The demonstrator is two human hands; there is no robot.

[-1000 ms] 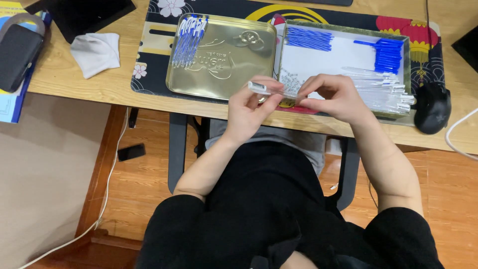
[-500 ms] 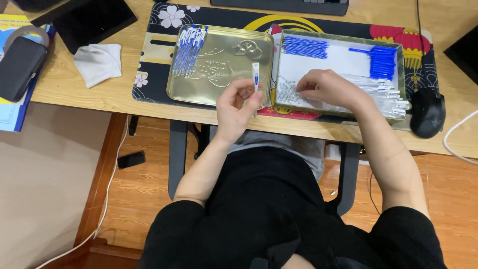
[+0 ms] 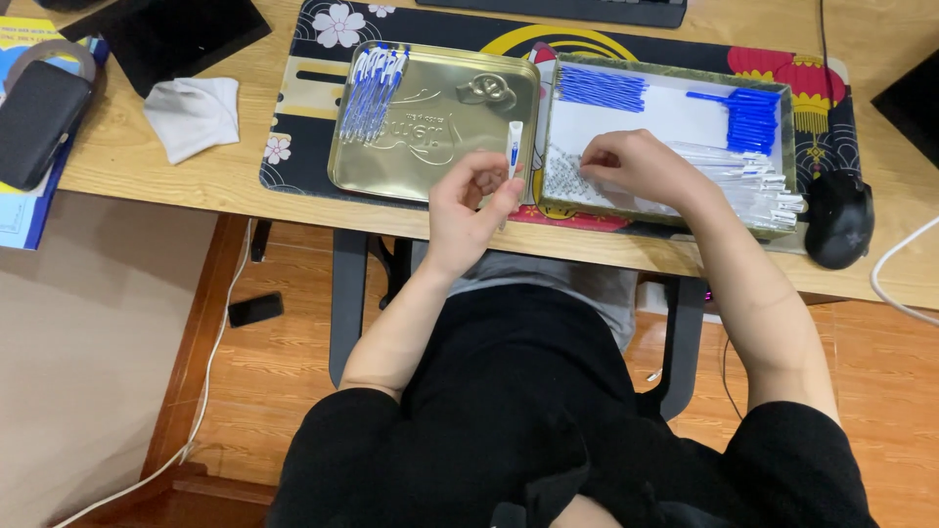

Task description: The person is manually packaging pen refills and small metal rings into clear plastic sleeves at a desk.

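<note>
— What did the left hand (image 3: 468,203) have?

— From my remote seat I saw its grip closed on a small white pen barrel (image 3: 514,150) with a blue band, held upright between thumb and fingertips over the near edge of the gold tin lid (image 3: 430,147). A row of finished blue-and-white pens (image 3: 375,90) lay at the lid's far left corner.

— And the right hand (image 3: 638,166)?

— It was down inside the open tin box (image 3: 787,117) just beside the lid, fingers curled on the heap of small springs (image 3: 565,181); I could not tell whether that grip had pinched anything. Clear barrels (image 3: 748,186) lay just right of it, blue refills (image 3: 599,88) and blue caps (image 3: 751,110) farther back.

— What else was on the bench (image 3: 127,166)?

— A white cloth (image 3: 196,112), a black mouse (image 3: 838,218) and a printed desk mat (image 3: 303,117).
</note>
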